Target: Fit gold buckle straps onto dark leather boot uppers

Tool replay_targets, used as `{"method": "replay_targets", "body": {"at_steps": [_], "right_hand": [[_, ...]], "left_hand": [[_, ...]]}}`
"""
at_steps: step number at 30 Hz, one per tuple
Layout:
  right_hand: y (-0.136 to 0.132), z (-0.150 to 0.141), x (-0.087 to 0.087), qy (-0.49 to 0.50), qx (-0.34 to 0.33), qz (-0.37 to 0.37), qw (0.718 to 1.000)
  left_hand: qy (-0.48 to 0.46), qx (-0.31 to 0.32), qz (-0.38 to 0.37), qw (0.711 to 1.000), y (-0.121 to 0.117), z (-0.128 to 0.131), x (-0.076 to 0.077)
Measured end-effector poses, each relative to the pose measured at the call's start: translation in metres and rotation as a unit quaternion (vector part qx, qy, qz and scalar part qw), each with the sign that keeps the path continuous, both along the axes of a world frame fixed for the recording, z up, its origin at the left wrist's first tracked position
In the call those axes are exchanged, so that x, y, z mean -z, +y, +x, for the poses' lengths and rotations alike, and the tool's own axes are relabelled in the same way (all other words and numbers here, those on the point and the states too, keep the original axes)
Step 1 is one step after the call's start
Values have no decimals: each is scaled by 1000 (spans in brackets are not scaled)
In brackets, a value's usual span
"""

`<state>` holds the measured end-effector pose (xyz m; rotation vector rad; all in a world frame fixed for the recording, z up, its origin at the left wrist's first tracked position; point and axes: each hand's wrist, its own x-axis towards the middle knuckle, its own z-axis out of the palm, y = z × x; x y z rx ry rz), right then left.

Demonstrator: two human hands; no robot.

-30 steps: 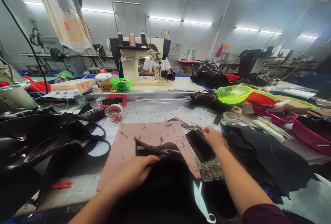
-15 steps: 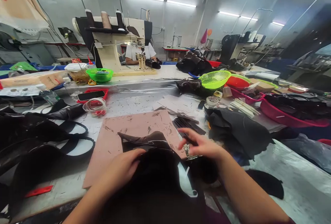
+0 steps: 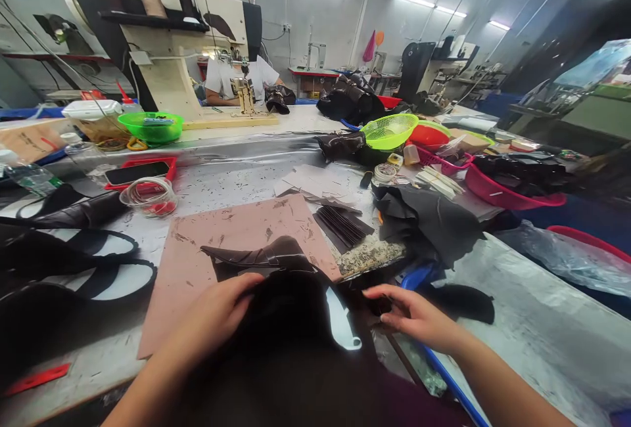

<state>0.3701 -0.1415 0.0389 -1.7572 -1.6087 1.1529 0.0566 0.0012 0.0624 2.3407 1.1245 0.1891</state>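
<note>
My left hand (image 3: 229, 302) grips the edge of a dark brown, glossy leather shoe upper (image 3: 276, 253), thumb and fingers closed on it. A large black, shiny part of the piece bulges toward me and hides its lower side. The upper lies partly over a pinkish cutting board (image 3: 192, 236). To the right of the upper, over the table's edge, my right hand (image 3: 419, 315) has its fingers curled with something small and dark between them, too dark to make out. Beyond it lies a stack of dark strips (image 3: 342, 224).
More black uppers (image 3: 34, 269) lie at left. Pale sheets (image 3: 318, 184) and black material (image 3: 428, 220) lie beyond the board. A red tray (image 3: 140, 174) holds a phone. Baskets (image 3: 389, 131) stand at back right; a co-worker (image 3: 241, 82) sits behind a sewing machine (image 3: 167, 52).
My right hand has moved down and away from the strips, its fingers curling in. My left hand keeps hold of the upper. The view has turned right and tilted down.
</note>
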Motion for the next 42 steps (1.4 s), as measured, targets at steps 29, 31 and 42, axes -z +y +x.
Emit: {"method": "replay_targets", "body": {"at_steps": [29,31,42], "right_hand": [[82,-119,-46,-48,-90,482,870],[81,-122,-47,-135,-81,530,833],[87,-131,-39,-81,-3,556,827]], "left_hand": [[-325,-105,-115,933,-43,32,-21],[-326,-126,-120,929,-44,31,-16],[-374,-178,-192,890,-40,39,-17]]}}
